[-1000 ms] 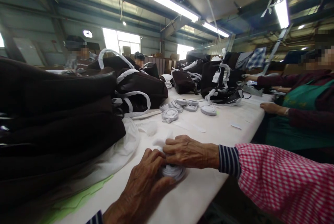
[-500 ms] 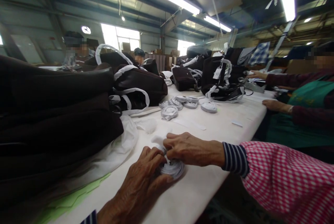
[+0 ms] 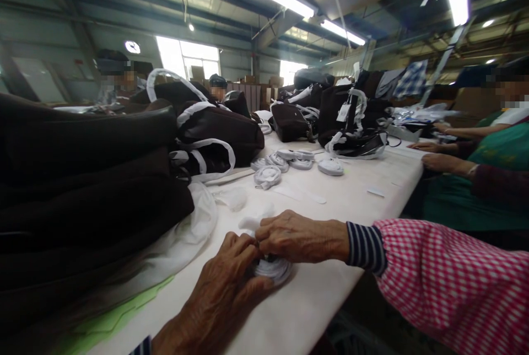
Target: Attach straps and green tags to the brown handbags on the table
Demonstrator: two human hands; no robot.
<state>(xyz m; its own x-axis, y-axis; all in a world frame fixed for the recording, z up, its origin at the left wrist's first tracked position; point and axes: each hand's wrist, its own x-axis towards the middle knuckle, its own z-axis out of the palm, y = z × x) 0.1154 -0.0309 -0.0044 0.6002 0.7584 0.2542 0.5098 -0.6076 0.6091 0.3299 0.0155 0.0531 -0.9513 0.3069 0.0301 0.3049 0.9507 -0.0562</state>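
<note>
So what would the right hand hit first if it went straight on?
The right hand points leftward, so it would first meet the left hand, right at its fingertips over the white coiled strap. Beyond that, probably the white wrapping; depth is unclear.

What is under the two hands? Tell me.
A white coil of strap lies on the table, pinched between the left hand and right hand. Only its near edge shows; the hands cover the rest.

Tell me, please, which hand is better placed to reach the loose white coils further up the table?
Probably the right hand: it lies on the far side of the white strap roll, nearer the loose coils. The left hand cups the roll from the near side.
</note>
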